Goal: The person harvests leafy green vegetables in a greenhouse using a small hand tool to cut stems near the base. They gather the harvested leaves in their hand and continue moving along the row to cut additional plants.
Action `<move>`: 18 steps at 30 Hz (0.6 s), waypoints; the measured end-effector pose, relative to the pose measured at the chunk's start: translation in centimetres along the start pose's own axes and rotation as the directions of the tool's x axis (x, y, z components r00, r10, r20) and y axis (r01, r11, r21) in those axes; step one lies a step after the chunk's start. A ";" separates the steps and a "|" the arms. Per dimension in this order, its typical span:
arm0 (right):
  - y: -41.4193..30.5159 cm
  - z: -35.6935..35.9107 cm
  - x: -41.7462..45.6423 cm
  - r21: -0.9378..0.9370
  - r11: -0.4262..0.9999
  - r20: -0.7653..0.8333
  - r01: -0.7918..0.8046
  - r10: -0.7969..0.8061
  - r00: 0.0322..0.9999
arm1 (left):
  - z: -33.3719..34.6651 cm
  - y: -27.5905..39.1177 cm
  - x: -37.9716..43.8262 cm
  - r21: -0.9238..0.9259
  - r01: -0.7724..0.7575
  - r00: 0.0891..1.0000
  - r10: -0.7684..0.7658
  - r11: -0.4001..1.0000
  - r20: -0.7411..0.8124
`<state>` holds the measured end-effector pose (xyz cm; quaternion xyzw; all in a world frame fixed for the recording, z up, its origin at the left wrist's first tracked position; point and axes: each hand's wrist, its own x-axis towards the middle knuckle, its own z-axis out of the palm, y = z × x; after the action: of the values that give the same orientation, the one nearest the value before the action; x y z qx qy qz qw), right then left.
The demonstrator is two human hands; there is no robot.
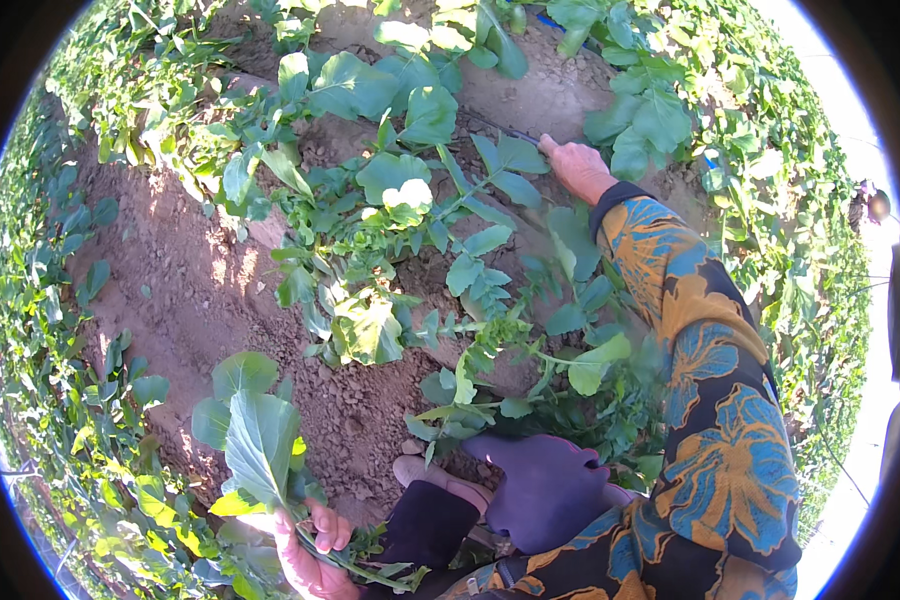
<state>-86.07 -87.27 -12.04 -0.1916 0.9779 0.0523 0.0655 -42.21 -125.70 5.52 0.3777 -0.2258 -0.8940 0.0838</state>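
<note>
My left hand [311, 551] is closed around the stems of a pulled leafy plant [262, 442], its broad green leaves pointing up at the lower left. At the upper right, my right hand [577, 166] grips a thin, dark tool [506, 130] by its near end. The tool's far part reaches left over the soil and is partly hidden by leaves, so its kind cannot be told. Broad-leaved plants [420, 202] with lobed leaves grow in the soil between my hands, close below the tool.
Bare, crumbly soil [187, 277] runs along the left of the plants. Dense green rows [30, 300] border the left side and more foliage [795, 225] the right. My shoe [439, 476] and covered knee [544, 491] are at the bottom centre, against the plants.
</note>
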 end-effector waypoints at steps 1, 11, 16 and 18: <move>1.6 0.5 -1.3 -0.008 1.000 0.005 -0.015 0.015 1.000 | 0.4 -0.2 -0.1 0.003 -0.015 1.000 0.015 1.000 -0.006; 12.2 -2.4 -24.7 0.066 0.980 0.391 -0.185 0.145 0.909 | 0.0 -0.1 -0.4 0.035 -0.006 0.997 0.003 0.999 0.071; 9.1 -5.9 -20.6 0.140 0.970 0.347 -0.197 0.138 0.928 | 0.7 -0.2 -0.7 0.013 -0.039 0.999 0.039 0.999 0.006; 6.7 -5.0 -15.7 0.307 0.945 0.259 -0.114 0.032 0.965 | 1.2 -0.1 -0.7 -0.015 -0.035 0.998 0.034 0.999 -0.048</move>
<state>-74.76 -75.93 -4.28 -0.1336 0.9638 -0.0807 0.2163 -42.60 -125.03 6.65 0.3941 -0.2231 -0.8851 0.1076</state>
